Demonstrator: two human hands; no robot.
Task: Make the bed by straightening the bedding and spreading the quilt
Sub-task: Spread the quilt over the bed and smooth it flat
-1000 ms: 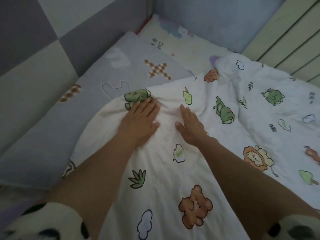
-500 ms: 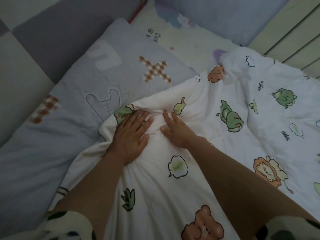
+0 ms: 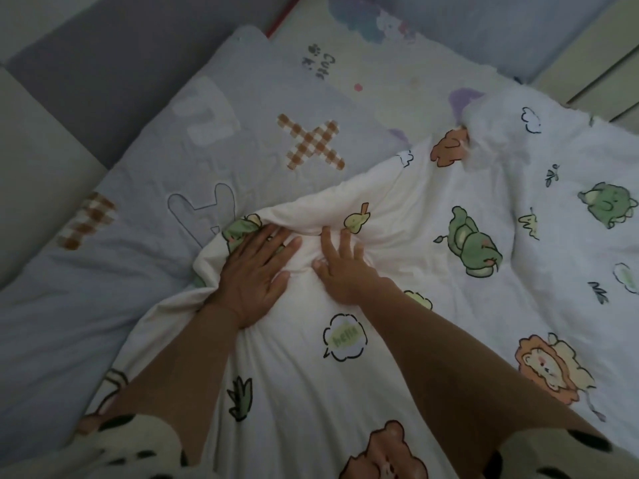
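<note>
A white quilt [image 3: 432, 305] printed with cartoon animals covers the right and lower part of the bed. Its top edge is bunched into a fold just ahead of my fingers. My left hand [image 3: 252, 271] lies flat on the quilt near that fold, palm down, fingers together. My right hand [image 3: 342, 267] presses beside it with fingers spread and slightly curled into the fabric. A lilac pillow [image 3: 166, 174] with checked brown patches lies to the left, partly under the quilt's edge. A pale printed sheet [image 3: 363, 74] shows beyond it.
A padded grey and cream headboard [image 3: 86, 63] runs along the left. A padded blue panel [image 3: 501, 25] closes the far end. Cream slatted boarding [image 3: 594, 70] stands at the upper right. The quilt's far corner [image 3: 491, 133] is crumpled upward.
Both hands have slid back toward me, drawing the quilt's top edge off the pillow and bunching it into a fold. More of the pillow now shows.
</note>
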